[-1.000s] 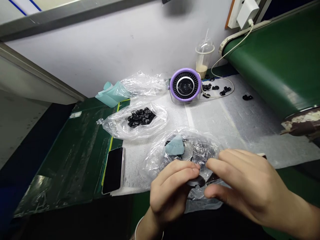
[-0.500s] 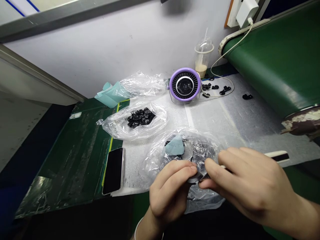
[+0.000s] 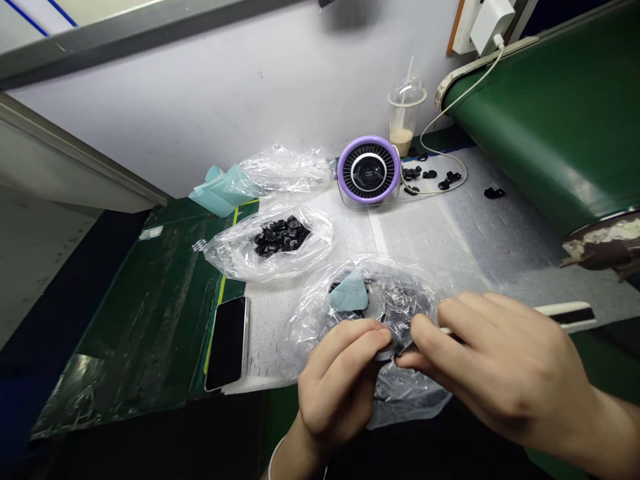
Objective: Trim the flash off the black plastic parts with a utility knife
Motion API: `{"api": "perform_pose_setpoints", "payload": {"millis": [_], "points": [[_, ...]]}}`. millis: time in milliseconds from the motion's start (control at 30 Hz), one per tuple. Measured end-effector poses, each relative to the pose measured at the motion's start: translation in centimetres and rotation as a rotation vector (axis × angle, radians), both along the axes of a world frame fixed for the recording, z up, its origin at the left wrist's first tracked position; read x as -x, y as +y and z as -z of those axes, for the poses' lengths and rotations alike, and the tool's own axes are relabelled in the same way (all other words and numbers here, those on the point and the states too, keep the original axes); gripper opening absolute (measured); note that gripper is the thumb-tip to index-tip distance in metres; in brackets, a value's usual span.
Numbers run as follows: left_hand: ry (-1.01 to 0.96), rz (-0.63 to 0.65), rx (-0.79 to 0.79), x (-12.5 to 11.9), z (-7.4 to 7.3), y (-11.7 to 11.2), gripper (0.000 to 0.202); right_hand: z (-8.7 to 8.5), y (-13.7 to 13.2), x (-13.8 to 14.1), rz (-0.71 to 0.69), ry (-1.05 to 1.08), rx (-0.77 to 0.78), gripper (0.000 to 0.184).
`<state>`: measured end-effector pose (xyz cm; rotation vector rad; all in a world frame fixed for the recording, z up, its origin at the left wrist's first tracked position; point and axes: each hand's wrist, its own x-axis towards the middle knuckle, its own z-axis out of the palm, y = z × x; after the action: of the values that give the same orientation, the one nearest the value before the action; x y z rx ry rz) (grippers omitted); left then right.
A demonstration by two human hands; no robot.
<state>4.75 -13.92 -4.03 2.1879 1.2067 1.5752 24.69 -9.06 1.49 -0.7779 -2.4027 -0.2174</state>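
My left hand (image 3: 340,380) pinches a small dark grey rounded part (image 3: 386,353), mostly hidden by the fingers. Closed around a slim white-and-black utility knife (image 3: 567,315), my right hand (image 3: 500,373) brings the blade against the part's right edge. The knife's handle end sticks out behind the knuckles. Just beyond both hands lies an open clear plastic bag (image 3: 305,320) with dark parts inside. A light-blue piece of sheet (image 3: 350,291) rests on top in that bag.
A second clear bag (image 3: 227,257) holds many small black parts (image 3: 281,237). Further back stand a purple fan (image 3: 369,170) and a plastic drink cup (image 3: 406,113). A phone (image 3: 227,343) lies left, a green conveyor belt (image 3: 550,113) runs right, and a cable (image 3: 465,100) crosses behind loose black parts.
The knife's handle end has moved slightly right, and its blade tip has shifted a little on the part. My left hand has barely moved.
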Motion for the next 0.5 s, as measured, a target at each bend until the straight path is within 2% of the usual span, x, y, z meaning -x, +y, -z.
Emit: {"api": "perform_pose_setpoints", "payload": {"millis": [400, 500], "points": [[-0.027, 0.009, -0.004, -0.34, -0.34, 0.11, 0.018, 0.23, -0.11, -0.34, -0.035, 0.006, 0.008, 0.031], [-0.026, 0.024, 0.016, -0.46, -0.53, 0.19, 0.017, 0.31, 0.03, -0.52, -0.077, 0.06, 0.103, 0.029]]}}
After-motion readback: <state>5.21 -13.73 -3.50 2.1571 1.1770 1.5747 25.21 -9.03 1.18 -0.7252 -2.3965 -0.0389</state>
